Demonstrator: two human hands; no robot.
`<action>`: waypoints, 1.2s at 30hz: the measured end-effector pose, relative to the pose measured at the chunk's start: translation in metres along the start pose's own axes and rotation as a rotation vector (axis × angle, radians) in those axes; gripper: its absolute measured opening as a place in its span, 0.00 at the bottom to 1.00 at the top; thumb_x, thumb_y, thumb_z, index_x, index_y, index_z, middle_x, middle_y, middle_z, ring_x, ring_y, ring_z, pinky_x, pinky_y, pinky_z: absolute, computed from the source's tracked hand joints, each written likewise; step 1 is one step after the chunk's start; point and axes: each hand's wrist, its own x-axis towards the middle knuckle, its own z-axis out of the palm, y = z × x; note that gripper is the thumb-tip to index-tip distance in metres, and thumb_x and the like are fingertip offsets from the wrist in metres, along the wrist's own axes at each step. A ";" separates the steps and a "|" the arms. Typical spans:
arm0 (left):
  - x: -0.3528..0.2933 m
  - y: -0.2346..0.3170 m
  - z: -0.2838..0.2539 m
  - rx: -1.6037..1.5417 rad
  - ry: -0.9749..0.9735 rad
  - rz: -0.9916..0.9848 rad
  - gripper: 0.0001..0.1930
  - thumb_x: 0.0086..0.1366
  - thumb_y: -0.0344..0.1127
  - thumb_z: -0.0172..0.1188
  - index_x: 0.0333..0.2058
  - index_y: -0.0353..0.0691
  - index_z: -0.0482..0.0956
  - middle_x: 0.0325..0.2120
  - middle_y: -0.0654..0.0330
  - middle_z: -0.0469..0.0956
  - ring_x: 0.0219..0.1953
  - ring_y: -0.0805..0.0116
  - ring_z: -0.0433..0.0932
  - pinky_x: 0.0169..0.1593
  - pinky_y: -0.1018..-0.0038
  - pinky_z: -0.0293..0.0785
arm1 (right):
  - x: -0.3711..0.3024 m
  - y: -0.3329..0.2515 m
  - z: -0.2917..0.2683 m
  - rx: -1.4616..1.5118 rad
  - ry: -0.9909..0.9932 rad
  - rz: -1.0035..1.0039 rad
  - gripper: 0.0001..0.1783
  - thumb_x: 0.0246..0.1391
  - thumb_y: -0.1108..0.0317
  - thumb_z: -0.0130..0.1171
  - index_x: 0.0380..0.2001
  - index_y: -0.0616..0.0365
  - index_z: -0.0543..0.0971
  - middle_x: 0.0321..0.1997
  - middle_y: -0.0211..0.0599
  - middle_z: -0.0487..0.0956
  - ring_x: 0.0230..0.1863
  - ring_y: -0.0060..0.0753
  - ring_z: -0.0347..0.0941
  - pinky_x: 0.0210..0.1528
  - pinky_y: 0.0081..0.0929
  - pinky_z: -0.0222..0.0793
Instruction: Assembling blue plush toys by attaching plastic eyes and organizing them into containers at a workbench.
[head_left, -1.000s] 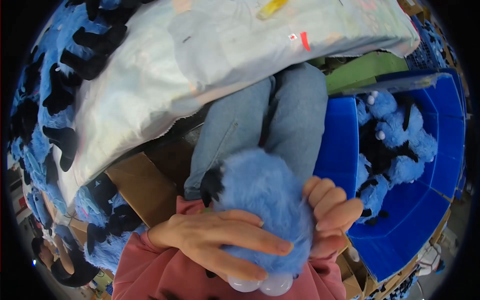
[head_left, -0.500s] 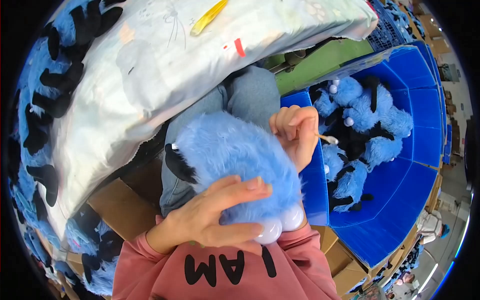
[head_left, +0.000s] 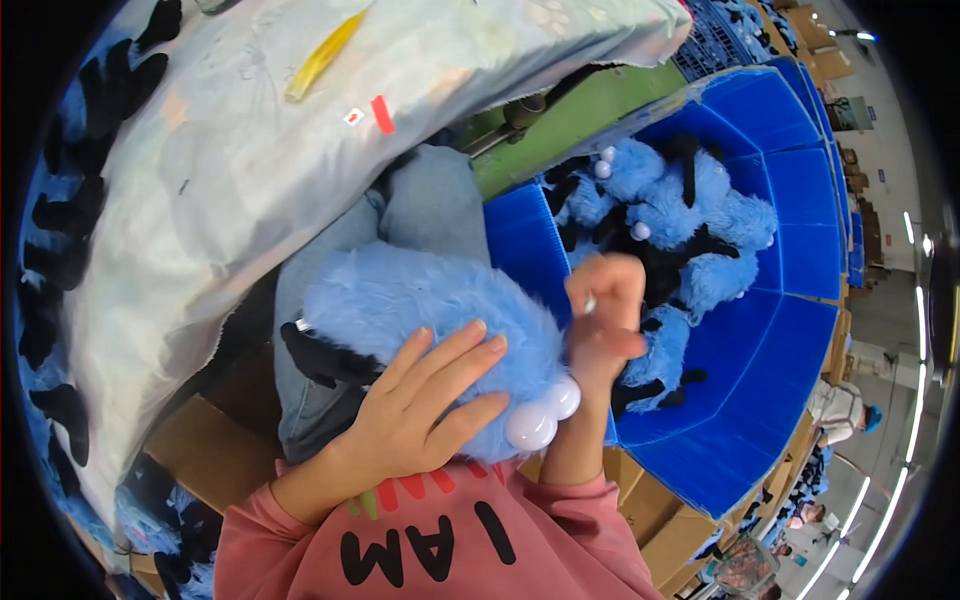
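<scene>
A furry blue plush toy (head_left: 430, 300) with black limbs and two glossy white ball eyes (head_left: 540, 420) lies on its side across my lap. My left hand (head_left: 430, 400) holds it from above, fingers spread over the fur and thumb near the eyes. To the right of the toy, my right hand (head_left: 605, 315) is raised with curled fingers, smeared by motion. A small pale tip, apparently of a thin cotton swab (head_left: 588, 303), shows at its fingers; the stick is mostly hidden.
At right stands a blue corrugated bin (head_left: 720, 430) with several similar plush toys (head_left: 665, 205). A pale cloth-covered table (head_left: 230, 200) curves across the left, bearing a yellow strip (head_left: 325, 55) and a red strip (head_left: 383, 115). More plush toys pile along its far left. Cardboard (head_left: 215, 450) stands below.
The toy has tilted and its eyes have turned upward to the right. My left hand has shifted farther over the fur. My right hand has turned, drawing the swab tip in. The whole view has shifted.
</scene>
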 end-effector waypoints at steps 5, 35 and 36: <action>0.003 0.001 0.015 0.063 -0.001 0.088 0.05 0.52 0.31 0.58 0.28 0.44 0.71 0.43 0.58 0.74 0.49 0.65 0.71 0.53 0.70 0.62 | -0.031 -0.066 -0.040 -0.891 -0.216 -0.112 0.16 0.36 0.56 0.66 0.13 0.49 0.69 0.18 0.22 0.66 0.24 0.24 0.56 0.38 0.24 0.48; 0.003 0.006 0.027 0.048 -0.065 0.103 0.03 0.51 0.27 0.57 0.25 0.41 0.72 0.40 0.60 0.75 0.46 0.68 0.73 0.48 0.74 0.66 | -0.022 -0.076 -0.024 -1.226 -0.517 -0.042 0.11 0.36 0.63 0.65 0.14 0.47 0.72 0.18 0.21 0.66 0.25 0.25 0.56 0.40 0.26 0.46; 0.003 0.006 0.027 0.049 -0.063 0.103 0.03 0.51 0.27 0.57 0.25 0.41 0.72 0.40 0.60 0.75 0.46 0.68 0.73 0.48 0.74 0.66 | -0.021 -0.076 -0.024 -1.226 -0.518 -0.045 0.11 0.36 0.63 0.65 0.14 0.47 0.72 0.18 0.21 0.66 0.25 0.25 0.56 0.40 0.26 0.46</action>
